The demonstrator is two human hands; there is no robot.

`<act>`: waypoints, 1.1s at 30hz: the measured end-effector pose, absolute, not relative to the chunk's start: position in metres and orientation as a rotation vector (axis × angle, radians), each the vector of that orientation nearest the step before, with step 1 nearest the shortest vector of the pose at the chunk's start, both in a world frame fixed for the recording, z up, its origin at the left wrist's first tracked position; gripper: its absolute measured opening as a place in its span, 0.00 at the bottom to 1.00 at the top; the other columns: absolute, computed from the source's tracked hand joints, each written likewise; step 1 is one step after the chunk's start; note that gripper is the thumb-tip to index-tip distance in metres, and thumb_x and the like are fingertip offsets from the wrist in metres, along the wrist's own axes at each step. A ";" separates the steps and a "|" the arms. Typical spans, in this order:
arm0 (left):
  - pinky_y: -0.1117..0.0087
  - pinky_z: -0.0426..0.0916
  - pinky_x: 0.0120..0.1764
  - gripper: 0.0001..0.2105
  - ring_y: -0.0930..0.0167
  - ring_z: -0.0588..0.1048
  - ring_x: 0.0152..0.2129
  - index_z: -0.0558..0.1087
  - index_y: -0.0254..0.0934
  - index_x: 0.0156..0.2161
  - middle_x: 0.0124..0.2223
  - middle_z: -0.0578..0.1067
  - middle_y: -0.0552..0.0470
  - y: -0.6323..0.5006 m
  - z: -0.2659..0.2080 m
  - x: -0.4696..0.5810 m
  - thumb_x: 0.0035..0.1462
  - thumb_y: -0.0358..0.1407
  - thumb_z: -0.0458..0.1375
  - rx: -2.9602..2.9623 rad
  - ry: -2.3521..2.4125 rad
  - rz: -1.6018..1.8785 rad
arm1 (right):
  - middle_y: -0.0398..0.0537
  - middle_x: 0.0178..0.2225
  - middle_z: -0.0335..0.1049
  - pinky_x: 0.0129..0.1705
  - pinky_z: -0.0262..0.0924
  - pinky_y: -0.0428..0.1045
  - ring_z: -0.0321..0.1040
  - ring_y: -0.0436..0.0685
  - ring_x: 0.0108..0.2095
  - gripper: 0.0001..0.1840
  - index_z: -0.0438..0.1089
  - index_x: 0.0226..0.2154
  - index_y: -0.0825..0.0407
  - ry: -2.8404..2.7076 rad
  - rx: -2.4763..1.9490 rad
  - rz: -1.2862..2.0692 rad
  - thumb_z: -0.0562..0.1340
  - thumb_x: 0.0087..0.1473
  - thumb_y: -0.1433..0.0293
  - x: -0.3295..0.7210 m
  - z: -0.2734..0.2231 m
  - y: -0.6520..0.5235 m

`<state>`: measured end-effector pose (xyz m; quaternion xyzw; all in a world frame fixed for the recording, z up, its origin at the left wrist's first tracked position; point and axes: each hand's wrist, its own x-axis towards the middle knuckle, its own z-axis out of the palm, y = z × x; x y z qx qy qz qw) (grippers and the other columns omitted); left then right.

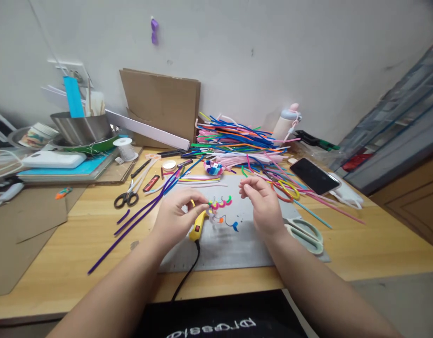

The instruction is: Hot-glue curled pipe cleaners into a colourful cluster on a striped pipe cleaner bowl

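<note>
My left hand is closed, pinching one end of a small curly pipe-cleaner piece in pink, yellow and green. Thin dark wire hangs below it, with an orange bit and a blue heart-like tip. To its right, my right hand is raised with fingers curled and pressed together. Whatever it may hold is too small to make out. Under my left hand lies a yellow corded tool with a red switch, like a glue gun, on the grey mat.
Pipe cleaners are heaped at the back. Purple ones lie left, near black scissors. Large pale-green scissors sit beside my right forearm. A phone, a bottle, a thread spool and cardboard stand or lie around.
</note>
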<state>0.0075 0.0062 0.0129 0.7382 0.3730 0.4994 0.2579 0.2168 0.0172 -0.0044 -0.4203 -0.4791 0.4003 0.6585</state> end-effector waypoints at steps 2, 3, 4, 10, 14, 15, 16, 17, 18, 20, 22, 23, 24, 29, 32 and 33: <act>0.72 0.68 0.26 0.03 0.72 0.73 0.25 0.75 0.35 0.31 0.30 0.78 0.49 0.007 0.015 0.006 0.53 0.33 0.61 2.058 1.004 1.313 | 0.41 0.30 0.68 0.34 0.58 0.49 0.63 0.52 0.30 0.05 0.71 0.32 0.50 -1.105 -0.950 0.888 0.62 0.51 0.67 0.217 -0.005 0.017; 0.71 0.69 0.27 0.03 0.71 0.74 0.25 0.75 0.35 0.31 0.30 0.78 0.49 0.007 0.017 0.007 0.53 0.33 0.61 2.072 1.009 1.295 | 0.42 0.30 0.68 0.34 0.58 0.49 0.63 0.52 0.30 0.05 0.71 0.32 0.50 -1.097 -0.951 0.876 0.62 0.51 0.67 0.218 -0.005 0.018; 0.71 0.69 0.27 0.03 0.71 0.74 0.25 0.75 0.35 0.32 0.30 0.78 0.49 0.007 0.019 0.008 0.53 0.33 0.61 2.093 1.015 1.271 | 0.42 0.30 0.68 0.34 0.58 0.48 0.63 0.51 0.29 0.05 0.71 0.32 0.50 -1.079 -0.950 0.860 0.62 0.51 0.67 0.220 -0.004 0.019; 0.71 0.67 0.30 0.06 0.72 0.73 0.26 0.76 0.36 0.32 0.31 0.78 0.52 0.012 0.036 0.042 0.52 0.24 0.58 2.337 0.998 1.025 | 0.39 0.26 0.64 0.30 0.55 0.46 0.60 0.49 0.25 0.02 0.67 0.28 0.50 -0.873 -0.917 0.763 0.61 0.48 0.69 0.241 0.005 0.033; 0.70 0.67 0.30 0.10 0.71 0.73 0.26 0.75 0.36 0.35 0.31 0.78 0.51 0.023 0.038 0.070 0.49 0.21 0.57 2.364 1.081 0.856 | 0.38 0.24 0.63 0.28 0.55 0.45 0.59 0.47 0.24 0.02 0.67 0.27 0.50 -0.783 -0.892 0.760 0.61 0.46 0.70 0.250 0.011 0.037; 0.69 0.67 0.31 0.10 0.70 0.73 0.26 0.75 0.36 0.35 0.31 0.78 0.51 0.026 0.037 0.075 0.49 0.22 0.57 2.366 1.095 0.829 | 0.37 0.24 0.63 0.27 0.55 0.45 0.59 0.47 0.24 0.02 0.67 0.27 0.50 -0.771 -0.891 0.765 0.61 0.45 0.70 0.251 0.012 0.037; 0.68 0.67 0.31 0.10 0.70 0.74 0.27 0.75 0.36 0.36 0.31 0.78 0.50 0.028 0.036 0.078 0.49 0.23 0.57 2.367 1.103 0.807 | 0.37 0.24 0.63 0.27 0.54 0.45 0.59 0.47 0.24 0.02 0.67 0.26 0.50 -0.763 -0.892 0.771 0.61 0.45 0.70 0.252 0.012 0.038; 0.68 0.67 0.31 0.09 0.69 0.74 0.27 0.75 0.36 0.36 0.31 0.78 0.50 0.030 0.036 0.081 0.49 0.24 0.57 2.366 1.108 0.788 | 0.38 0.23 0.63 0.27 0.54 0.44 0.59 0.47 0.23 0.02 0.67 0.26 0.50 -0.757 -0.894 0.780 0.61 0.44 0.70 0.253 0.013 0.038; 0.67 0.67 0.32 0.09 0.68 0.74 0.28 0.76 0.36 0.35 0.31 0.78 0.50 0.032 0.035 0.084 0.50 0.25 0.57 2.365 1.112 0.765 | 0.38 0.23 0.63 0.26 0.54 0.44 0.59 0.47 0.23 0.02 0.67 0.25 0.50 -0.752 -0.898 0.790 0.62 0.44 0.70 0.254 0.013 0.039; 0.67 0.67 0.33 0.07 0.67 0.75 0.28 0.76 0.37 0.34 0.31 0.78 0.50 0.035 0.035 0.088 0.49 0.26 0.58 2.362 1.114 0.721 | 0.38 0.23 0.64 0.26 0.54 0.44 0.59 0.47 0.23 0.03 0.67 0.25 0.51 -0.746 -0.907 0.808 0.62 0.43 0.69 0.255 0.013 0.041; 0.67 0.67 0.34 0.07 0.67 0.75 0.29 0.76 0.37 0.33 0.31 0.78 0.50 0.036 0.035 0.091 0.49 0.27 0.59 2.350 1.110 0.688 | 0.38 0.23 0.65 0.26 0.54 0.44 0.59 0.47 0.23 0.03 0.68 0.25 0.51 -0.741 -0.914 0.821 0.62 0.42 0.69 0.257 0.012 0.042; 0.67 0.67 0.34 0.07 0.67 0.75 0.29 0.76 0.37 0.34 0.31 0.78 0.50 0.036 0.035 0.091 0.49 0.27 0.59 2.340 1.107 0.676 | 0.38 0.24 0.65 0.25 0.54 0.44 0.59 0.47 0.23 0.03 0.68 0.25 0.51 -0.739 -0.917 0.826 0.62 0.41 0.69 0.258 0.012 0.043; 0.68 0.67 0.34 0.07 0.67 0.75 0.29 0.76 0.37 0.34 0.32 0.78 0.51 0.036 0.035 0.092 0.49 0.27 0.59 2.326 1.103 0.666 | 0.38 0.24 0.65 0.25 0.54 0.44 0.59 0.47 0.23 0.04 0.67 0.25 0.51 -0.737 -0.919 0.831 0.62 0.41 0.69 0.258 0.012 0.044; 0.72 0.66 0.31 0.05 0.71 0.74 0.28 0.76 0.38 0.35 0.33 0.79 0.53 0.036 0.033 0.090 0.50 0.32 0.60 2.237 1.100 0.632 | 0.38 0.23 0.65 0.25 0.53 0.43 0.59 0.47 0.23 0.04 0.67 0.24 0.51 -0.740 -0.933 0.860 0.62 0.40 0.68 0.258 0.010 0.046; 0.72 0.65 0.32 0.05 0.72 0.74 0.29 0.76 0.38 0.35 0.35 0.79 0.53 0.035 0.031 0.086 0.51 0.33 0.60 2.203 1.114 0.635 | 0.38 0.23 0.65 0.25 0.54 0.43 0.60 0.47 0.23 0.04 0.68 0.24 0.51 -0.753 -0.937 0.892 0.62 0.40 0.68 0.257 0.009 0.045; 0.72 0.65 0.32 0.05 0.72 0.74 0.29 0.76 0.39 0.35 0.35 0.79 0.53 0.035 0.030 0.084 0.51 0.33 0.60 2.196 1.125 0.641 | 0.38 0.23 0.65 0.25 0.54 0.43 0.60 0.47 0.23 0.05 0.68 0.24 0.51 -0.755 -0.936 0.898 0.62 0.40 0.68 0.257 0.009 0.045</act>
